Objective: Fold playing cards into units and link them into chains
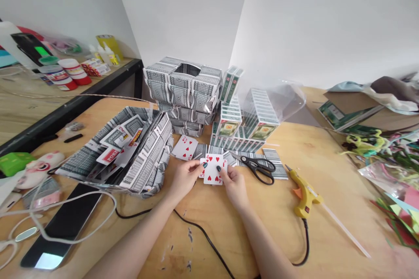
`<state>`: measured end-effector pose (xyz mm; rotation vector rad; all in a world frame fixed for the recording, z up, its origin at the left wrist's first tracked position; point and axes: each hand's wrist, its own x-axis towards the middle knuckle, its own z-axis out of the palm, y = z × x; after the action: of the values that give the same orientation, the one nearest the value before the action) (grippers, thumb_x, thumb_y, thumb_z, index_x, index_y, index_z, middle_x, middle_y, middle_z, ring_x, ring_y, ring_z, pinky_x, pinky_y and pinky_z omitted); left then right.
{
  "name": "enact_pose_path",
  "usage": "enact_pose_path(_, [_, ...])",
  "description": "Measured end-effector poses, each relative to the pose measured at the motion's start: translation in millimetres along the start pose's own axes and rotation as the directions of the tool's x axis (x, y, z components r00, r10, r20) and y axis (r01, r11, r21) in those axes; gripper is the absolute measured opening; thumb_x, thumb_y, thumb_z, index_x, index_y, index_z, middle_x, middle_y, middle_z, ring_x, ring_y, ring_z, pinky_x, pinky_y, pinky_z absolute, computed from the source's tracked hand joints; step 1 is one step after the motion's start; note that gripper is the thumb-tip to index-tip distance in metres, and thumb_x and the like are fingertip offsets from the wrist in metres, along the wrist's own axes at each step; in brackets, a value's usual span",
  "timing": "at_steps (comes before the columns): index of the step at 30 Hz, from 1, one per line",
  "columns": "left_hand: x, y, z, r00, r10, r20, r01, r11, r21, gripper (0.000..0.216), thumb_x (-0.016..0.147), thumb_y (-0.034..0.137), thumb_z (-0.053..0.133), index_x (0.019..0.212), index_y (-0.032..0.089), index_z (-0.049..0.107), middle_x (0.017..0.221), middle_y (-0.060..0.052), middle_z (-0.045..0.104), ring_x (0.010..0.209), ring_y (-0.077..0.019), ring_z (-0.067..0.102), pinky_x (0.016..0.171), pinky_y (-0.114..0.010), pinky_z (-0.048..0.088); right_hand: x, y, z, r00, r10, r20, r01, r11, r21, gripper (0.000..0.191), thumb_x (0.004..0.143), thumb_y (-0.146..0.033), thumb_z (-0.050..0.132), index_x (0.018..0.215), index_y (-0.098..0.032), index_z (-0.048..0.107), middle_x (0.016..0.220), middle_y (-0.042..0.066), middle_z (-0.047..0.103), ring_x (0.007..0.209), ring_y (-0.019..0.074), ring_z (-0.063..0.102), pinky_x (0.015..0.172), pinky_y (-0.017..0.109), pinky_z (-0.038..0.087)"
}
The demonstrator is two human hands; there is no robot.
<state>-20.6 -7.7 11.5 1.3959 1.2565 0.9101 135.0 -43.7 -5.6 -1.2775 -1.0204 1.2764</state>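
Note:
Both hands pinch a small overlapping set of playing cards [212, 174], with a four of hearts face up on top and a five showing at the edges. My left hand [187, 178] grips the left side, thumb on the face. On the right edge, my right hand [235, 185] closes its thumb and fingers. Just beyond, a face-up three of hearts [186, 147] lies beside face-down cards [200, 151]. Black-handled scissors [258, 168] rest on cards to the right. Left of my hands sits a box folded from cards [147, 157], holding loose cards.
A tissue-box shape made of cards [183, 85] stands at the back, near stacked card packs [238, 139]. To the right lies a yellow glue gun [306, 196] with a glue stick and black cable. A phone [62, 226] and white cable [111, 222] occupy the left front.

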Motion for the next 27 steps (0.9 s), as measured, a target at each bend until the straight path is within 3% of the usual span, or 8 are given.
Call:
enact_pose_path(10, [0.9,-6.4,-1.2,1.0,0.009,0.013,-0.009,1.0,0.016,0.026,0.071,0.035,0.057,0.081,0.015,0.069,0.045,0.005,0.048,0.042,-0.0076,0.037,0.042,-0.019,0.03,-1.1,-2.8,-0.3,1.0,0.013,0.017,-0.013,1.0,-0.01,0.032,0.076,-0.047,0.056,0.071,-0.016,0.059,0.061,0.004,0.065,0.053,0.0172,0.059,0.05,0.028,0.047])
enact_pose_path(18, [0.1,-4.1,-3.5,0.998,0.001,0.063,-0.002,1.0,0.014,0.026,0.072,0.038,0.055,0.067,0.014,0.063,0.044,0.007,0.034,0.042,-0.0063,0.029,0.041,-0.019,0.023,-0.1,-7.7,-3.2,0.995,0.023,0.097,-0.037,0.989,0.144,0.03,0.072,-0.042,0.063,0.088,-0.017,0.06,0.083,0.005,0.069,0.069,0.0197,0.064,0.063,0.032,0.051])
enact_pose_path(27, [-1.6,-0.4,-5.0,0.995,-0.019,0.101,0.016,1.0,0.024,0.027,0.072,0.037,0.053,0.056,0.016,0.056,0.043,0.007,0.033,0.042,-0.0065,0.028,0.041,-0.02,0.021,1.5,-7.6,-6.4,0.991,0.07,0.112,-0.08,0.993,0.086,0.038,0.064,-0.049,0.067,0.082,-0.015,0.065,0.072,0.005,0.07,0.069,0.0224,0.065,0.057,0.031,0.051])
